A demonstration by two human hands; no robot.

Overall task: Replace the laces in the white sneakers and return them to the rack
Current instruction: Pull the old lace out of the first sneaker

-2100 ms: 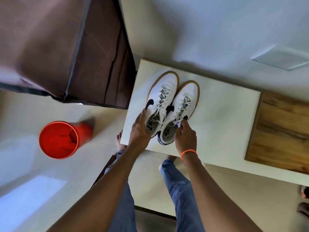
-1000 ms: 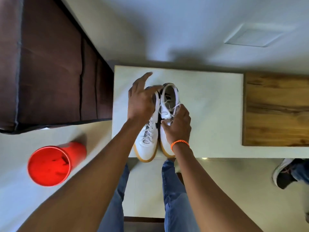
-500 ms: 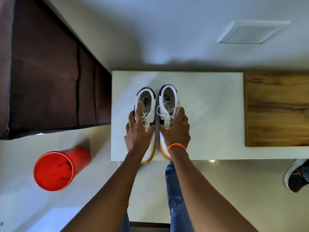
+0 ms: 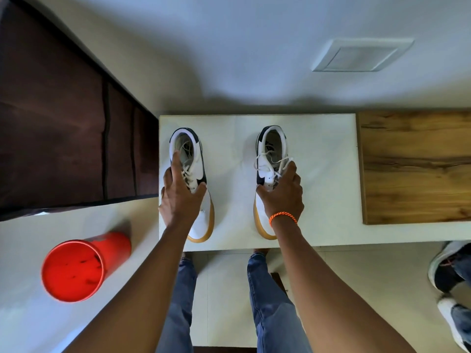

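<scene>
Two white sneakers with gum soles and black trim stand on a white tabletop (image 4: 318,187), toes pointing toward me, with a wide gap between them. My left hand (image 4: 179,197) grips the left sneaker (image 4: 197,164) across its laced middle, thumb on its right side and a finger reaching toward the opening. My right hand (image 4: 281,197), with an orange band at the wrist, grips the right sneaker (image 4: 271,149) the same way. White laces lie loose over both tongues.
A red bucket (image 4: 76,268) stands on the floor at the left. A dark brown fabric unit (image 4: 63,136) borders the table's left side, a wooden surface (image 4: 413,166) its right. Another person's shoes (image 4: 448,268) are at the right edge.
The sneakers were turned round so that their toes face me. They stood side by side half a second ago; my hands have now slid them apart, left and right.
</scene>
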